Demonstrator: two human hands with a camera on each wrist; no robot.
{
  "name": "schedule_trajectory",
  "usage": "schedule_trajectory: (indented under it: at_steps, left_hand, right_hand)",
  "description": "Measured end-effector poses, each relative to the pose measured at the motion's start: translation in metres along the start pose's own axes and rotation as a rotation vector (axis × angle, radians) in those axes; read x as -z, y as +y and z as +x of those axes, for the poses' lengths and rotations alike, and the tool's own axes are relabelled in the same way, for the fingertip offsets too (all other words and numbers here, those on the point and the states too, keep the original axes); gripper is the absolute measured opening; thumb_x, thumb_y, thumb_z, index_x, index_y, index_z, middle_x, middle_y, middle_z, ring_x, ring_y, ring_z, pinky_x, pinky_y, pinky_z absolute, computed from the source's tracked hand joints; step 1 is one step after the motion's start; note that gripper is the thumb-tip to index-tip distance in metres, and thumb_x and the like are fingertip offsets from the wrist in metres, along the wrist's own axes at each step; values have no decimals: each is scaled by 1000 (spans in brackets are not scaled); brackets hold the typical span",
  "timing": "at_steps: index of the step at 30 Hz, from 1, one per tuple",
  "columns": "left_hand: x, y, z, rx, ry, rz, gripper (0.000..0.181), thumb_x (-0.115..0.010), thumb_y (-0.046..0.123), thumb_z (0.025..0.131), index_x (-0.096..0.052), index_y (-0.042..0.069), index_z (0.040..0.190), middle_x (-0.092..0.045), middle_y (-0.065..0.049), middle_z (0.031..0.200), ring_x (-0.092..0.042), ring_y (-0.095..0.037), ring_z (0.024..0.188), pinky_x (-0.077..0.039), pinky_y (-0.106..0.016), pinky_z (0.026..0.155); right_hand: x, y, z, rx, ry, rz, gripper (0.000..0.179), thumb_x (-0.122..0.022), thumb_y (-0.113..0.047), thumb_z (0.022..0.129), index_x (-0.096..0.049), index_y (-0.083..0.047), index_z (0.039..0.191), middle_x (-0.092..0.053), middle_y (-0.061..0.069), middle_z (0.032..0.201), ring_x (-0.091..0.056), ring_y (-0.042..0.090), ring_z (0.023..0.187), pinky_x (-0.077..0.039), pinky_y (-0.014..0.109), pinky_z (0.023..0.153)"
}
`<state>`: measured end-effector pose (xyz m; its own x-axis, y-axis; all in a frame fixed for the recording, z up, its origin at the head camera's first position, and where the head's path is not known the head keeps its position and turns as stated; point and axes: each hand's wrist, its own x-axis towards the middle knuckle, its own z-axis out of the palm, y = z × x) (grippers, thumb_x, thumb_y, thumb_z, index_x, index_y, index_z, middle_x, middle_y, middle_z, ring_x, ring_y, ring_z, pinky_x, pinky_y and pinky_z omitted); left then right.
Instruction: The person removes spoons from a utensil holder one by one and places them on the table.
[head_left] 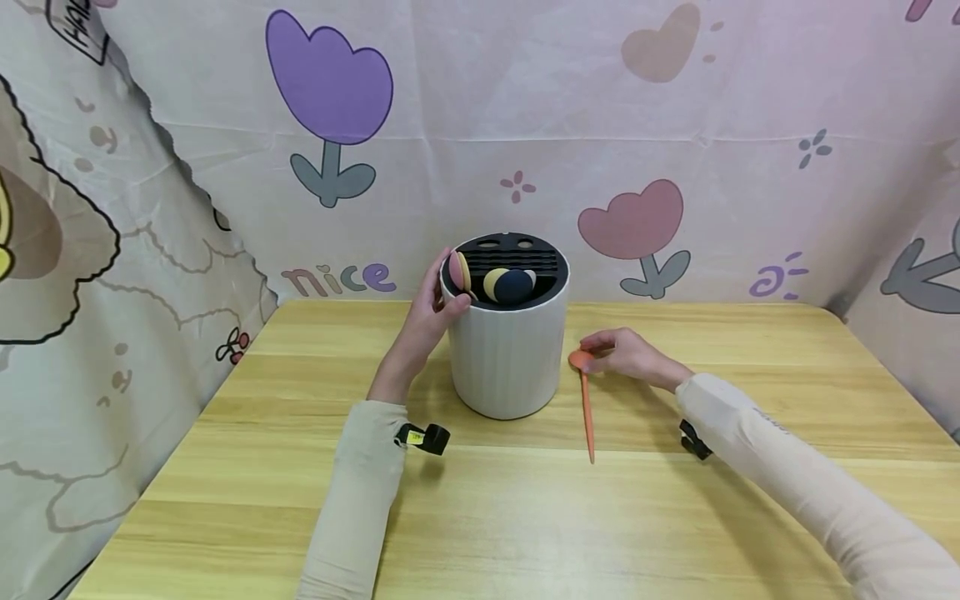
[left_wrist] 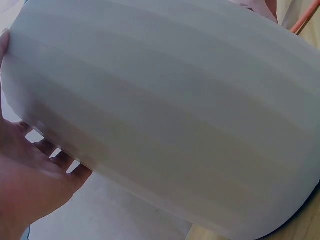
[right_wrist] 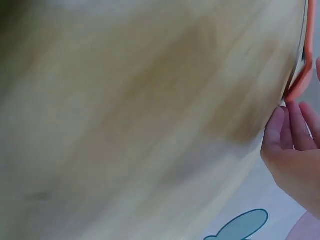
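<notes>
A white ribbed utensil holder [head_left: 504, 367] with a black slotted top [head_left: 517, 243] stands upright on the table. My left hand [head_left: 430, 315] grips its left side near the rim, thumb on the front and fingers round the side. Inside the holder are a pink utensil head [head_left: 456, 272], a yellow one [head_left: 491, 283] and a dark blue one [head_left: 514, 287]; their lower parts are hidden. To the right of the holder, my right hand [head_left: 626, 357] pinches an orange spoon [head_left: 587, 417] by its bowl. The spoon's handle points toward the front of the table.
The light wooden table [head_left: 510, 533] ends at a printed cloth backdrop [head_left: 480, 100] close behind the holder. Another cloth [head_left: 135, 375] hangs along the left side. Small black cameras sit on the left wrist [head_left: 427, 439] and right wrist [head_left: 695, 440].
</notes>
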<state>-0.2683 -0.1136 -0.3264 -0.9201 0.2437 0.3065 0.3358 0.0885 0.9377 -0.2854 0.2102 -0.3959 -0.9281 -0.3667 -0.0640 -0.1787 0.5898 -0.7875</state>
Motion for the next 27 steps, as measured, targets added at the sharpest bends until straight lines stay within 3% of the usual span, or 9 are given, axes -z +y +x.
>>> schedule_trajectory:
  at_steps: [11, 16, 23, 27]
  left_hand:
    - [0, -1, 1, -5, -8, 8, 123, -61, 85, 62, -14, 21, 156, -13, -5, 160, -13, -25, 145, -17, -49, 114]
    - [0, -1, 1, 6, -8, 5, 124, -61, 85, 61, -14, 22, 156, -12, -5, 160, -12, -25, 145, -18, -49, 114]
    - [0, 0, 0, 3, -1, 4, 124, -61, 86, 61, -15, 22, 156, -14, -4, 160, -13, -24, 145, -18, -49, 114]
    - [-1, 0, 0, 7, 4, 1, 125, -61, 86, 59, -15, 22, 156, -14, -4, 160, -14, -24, 145, -19, -49, 113]
  right_hand:
    - [3, -3, -1, -2, -43, 44, 53, -72, -8, 87, -51, 12, 131, -55, 26, 129, -49, 40, 122, -37, 50, 104]
    - [8, -5, -5, -32, -37, 66, 60, -71, -17, 89, -47, 8, 138, -50, 24, 137, -43, 39, 129, -32, 51, 107]
    - [22, -14, -15, -16, 26, 243, 54, -58, -19, 98, -41, 7, 142, -44, 23, 143, -40, 37, 131, -32, 49, 108]
    - [28, -24, -20, 37, 45, 314, 50, -55, -17, 99, -42, 8, 140, -44, 22, 143, -42, 35, 130, -37, 38, 105]
